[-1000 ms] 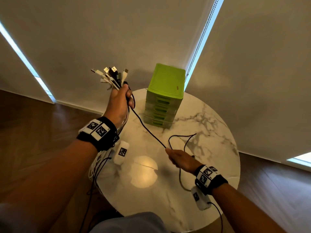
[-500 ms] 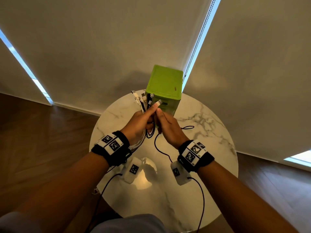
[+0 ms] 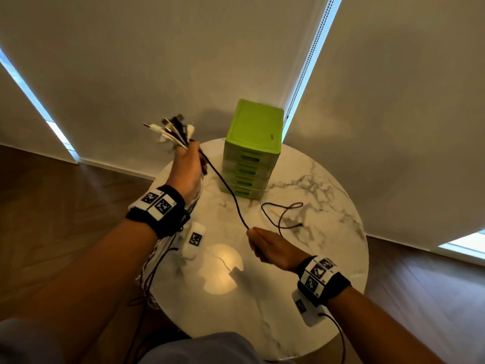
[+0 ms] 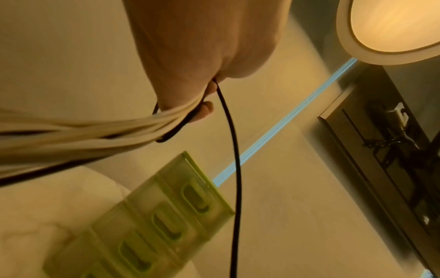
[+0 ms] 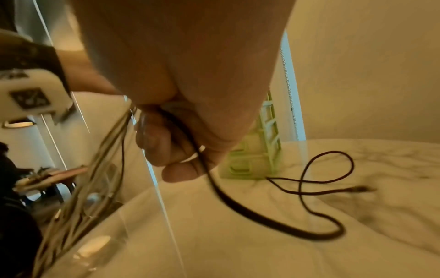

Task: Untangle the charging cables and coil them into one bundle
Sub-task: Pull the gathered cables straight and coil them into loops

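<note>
My left hand (image 3: 189,164) is raised over the table's left side and grips a bunch of white and black charging cables (image 3: 172,132), plug ends fanned out above the fist. Their lengths (image 4: 78,135) hang down past my wrist and off the table edge. One black cable (image 3: 227,189) runs taut from that fist down to my right hand (image 3: 265,245), which pinches it low over the table. Beyond my right hand (image 5: 181,143) the cable's free end (image 5: 333,190) lies looped on the marble, plug tip to the right.
A green plastic drawer unit (image 3: 252,151) stands at the back of the round white marble table (image 3: 328,206). A lamp's reflection (image 3: 220,269) glows on the marble between my arms. Dark wood floor surrounds the table; blinds hang behind it.
Half a second ago both hands met near the drawer unit. Now my left hand has lifted up and left with the bunch, and my right has drawn back along the black cable, pulling it taut.
</note>
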Motion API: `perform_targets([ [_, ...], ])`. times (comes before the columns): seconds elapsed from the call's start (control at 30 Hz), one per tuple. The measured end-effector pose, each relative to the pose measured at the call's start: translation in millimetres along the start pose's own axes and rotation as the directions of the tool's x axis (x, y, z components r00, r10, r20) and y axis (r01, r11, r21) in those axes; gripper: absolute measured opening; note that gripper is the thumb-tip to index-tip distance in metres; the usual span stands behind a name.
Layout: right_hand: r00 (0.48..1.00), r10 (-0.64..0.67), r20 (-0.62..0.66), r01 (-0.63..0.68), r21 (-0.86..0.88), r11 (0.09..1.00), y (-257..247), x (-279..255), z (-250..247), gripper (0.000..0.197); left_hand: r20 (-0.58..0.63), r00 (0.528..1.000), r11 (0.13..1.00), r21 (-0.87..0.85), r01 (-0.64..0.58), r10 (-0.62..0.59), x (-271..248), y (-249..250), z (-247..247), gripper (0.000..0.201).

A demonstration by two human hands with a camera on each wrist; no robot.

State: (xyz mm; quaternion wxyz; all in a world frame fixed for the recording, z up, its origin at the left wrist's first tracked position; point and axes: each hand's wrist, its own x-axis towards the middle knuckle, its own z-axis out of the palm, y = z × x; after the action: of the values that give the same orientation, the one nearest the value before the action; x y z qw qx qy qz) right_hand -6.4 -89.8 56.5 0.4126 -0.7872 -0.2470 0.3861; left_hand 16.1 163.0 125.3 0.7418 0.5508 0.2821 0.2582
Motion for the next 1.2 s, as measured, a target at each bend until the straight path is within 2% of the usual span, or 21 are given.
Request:
perform_targets([
  [0.1,0.997,0.081,-0.010,-0.081,-0.009,0.997,31,-12,-7,0.046,-0.056,0.997,0.997,-0.060,-0.049,0.045,11,18,-16,0.009],
  [0.2,0.975,0.190,-0.117,-0.214,-0.256,0.943,47,-12,-25,0.056,-0.006,0.992,0.990,-0.066,-0.125,0.125,7,23,-23,0.007],
  [0.3,0.951,0.099,-0.294,-0.208,-0.365,0.908,33,5,-42,0.057,0.182,0.959,0.974,0.021,-0.224,0.216,-9,3,-18,0.030],
  [0.4,0.902,-0.036,-0.430,-0.148,-0.386,0.911,-4,23,-49,0.051,0.343,0.924,0.921,0.278,-0.272,0.170,-30,-21,-12,0.026],
  [0.5,0.876,-0.156,-0.457,-0.041,-0.393,0.919,-46,31,-43,0.040,0.370,0.929,0.913,0.375,-0.160,0.011,-48,-33,-5,0.036],
  [0.57,0.857,-0.275,-0.435,0.123,-0.345,0.930,-69,31,-33,0.031,0.398,0.912,0.948,0.315,-0.038,-0.096,-58,-33,3,0.031],
  [0.67,0.826,-0.408,-0.388,0.311,-0.290,0.905,-85,29,-21,0.025,0.422,0.879,0.964,0.232,0.131,-0.221,-66,-28,10,0.042],
  [0.73,0.827,-0.435,-0.356,0.364,-0.252,0.897,-83,27,-17,0.023,0.424,0.864,0.958,0.208,0.198,-0.271,-66,-23,8,0.040],
  [0.8,0.825,-0.461,-0.326,0.410,-0.216,0.886,-76,24,-16,0.023,0.459,0.836,0.951,0.208,0.229,-0.301,-66,-19,6,0.029],
  [0.9,0.842,-0.462,-0.278,0.419,-0.203,0.885,-67,17,-13,0.026,0.483,0.800,0.933,0.233,0.274,-0.356,-68,-18,4,0.022],
  [0.97,0.886,-0.398,-0.237,0.362,-0.180,0.915,-57,14,-9,0.027,0.437,0.824,0.930,0.245,0.275,-0.359,-66,-18,6,0.023],
  [1.07,0.959,-0.243,-0.144,0.224,-0.135,0.965,-37,3,-3,0.034,0.310,0.898,0.946,0.193,0.262,-0.312,-54,-13,5,0.024],
  [1.2,0.984,-0.141,-0.109,0.125,-0.144,0.982,-2,-9,-3,0.044,0.198,0.969,0.980,0.157,0.119,-0.150,-41,0,-1,0.024],
])
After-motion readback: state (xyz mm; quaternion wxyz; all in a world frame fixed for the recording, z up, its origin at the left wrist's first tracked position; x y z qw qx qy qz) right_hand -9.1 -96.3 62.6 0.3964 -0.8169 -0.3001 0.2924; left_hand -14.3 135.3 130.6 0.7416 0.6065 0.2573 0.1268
